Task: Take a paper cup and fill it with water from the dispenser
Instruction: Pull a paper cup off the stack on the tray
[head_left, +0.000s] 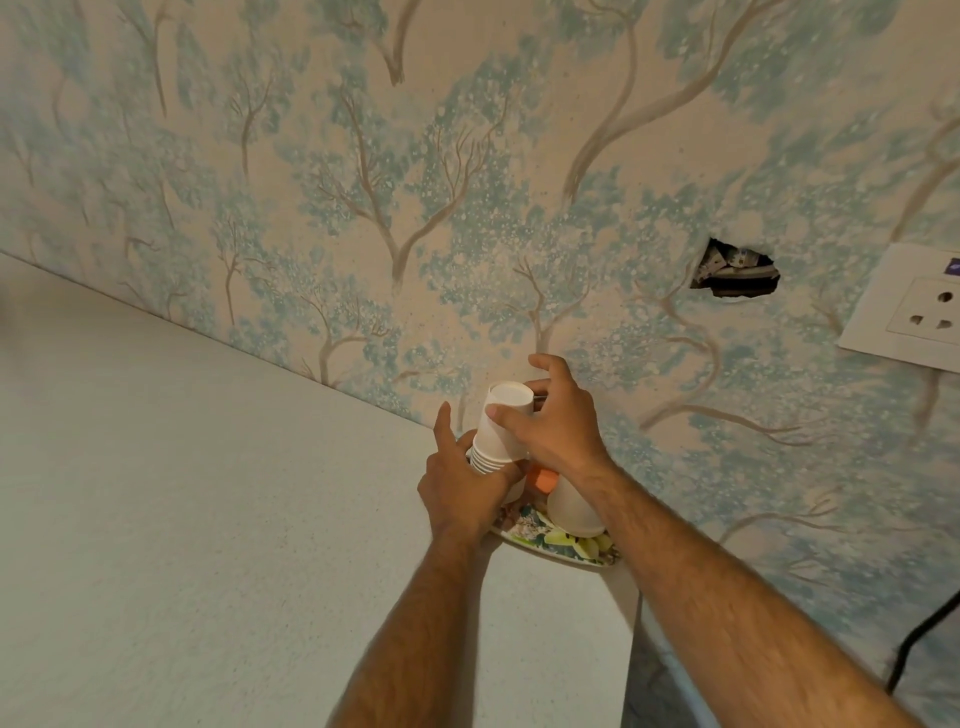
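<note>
A stack of white paper cups (493, 436), upside down and tilted, is held above the counter near the wall. My left hand (457, 488) grips the stack at its lower, rimmed end. My right hand (556, 421) is closed around the top cup of the stack, thumb on its side. Another upturned white cup (574, 506) stands on a floral plate (566, 548) just below my hands. No water dispenser is in view.
A small orange object (544, 480) sits on the plate behind the cup. The white counter (208, 493) ends at an edge right of the plate. On the wallpapered wall are a hole (735, 273) and a power socket (914, 312); a black cable (919, 644) hangs at lower right.
</note>
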